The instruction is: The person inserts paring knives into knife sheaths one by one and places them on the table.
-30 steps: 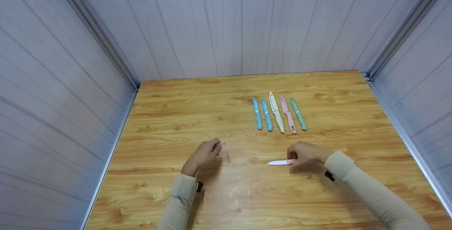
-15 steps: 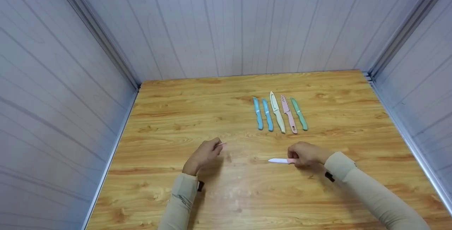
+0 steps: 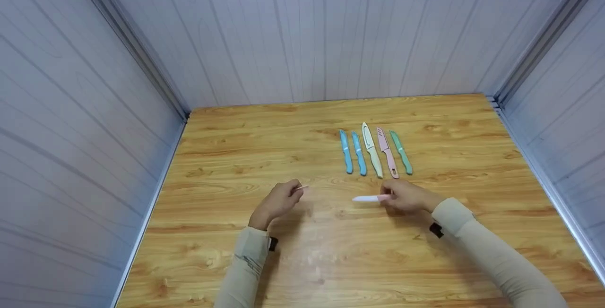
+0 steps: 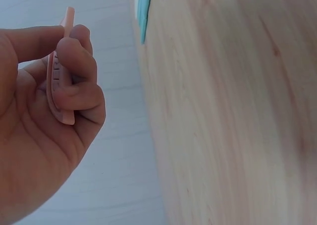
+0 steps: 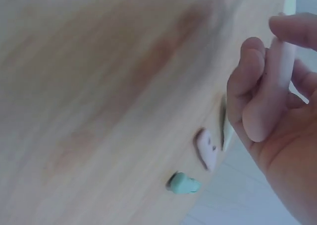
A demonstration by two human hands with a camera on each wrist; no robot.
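My left hand (image 3: pixel 280 203) pinches a thin pink knife sheath (image 4: pixel 53 88) between thumb and curled fingers; only its tip shows in the head view. In the left wrist view, small slots run along the sheath's edge. To the right, my right hand (image 3: pixel 409 195) grips a paring knife (image 3: pixel 366 199) by its pink handle (image 5: pixel 270 96). Its bare white blade points left, toward the sheath, with a gap between the two. Both hands are over the wooden table, the right one just in front of the row of knives.
Behind the right hand lie two blue knives (image 3: pixel 346 152) (image 3: pixel 359 153), a cream knife (image 3: pixel 373 153), a pink knife (image 3: pixel 388 153) and a green knife (image 3: pixel 401 153), side by side on the table (image 3: pixel 227 157). Pale panel walls (image 3: pixel 302 34) enclose the table's back and sides.
Both hands have moved slightly away from the body. The right hand has brought the knife up toward the row and a little left; the left hand's sheath has shifted slightly right.
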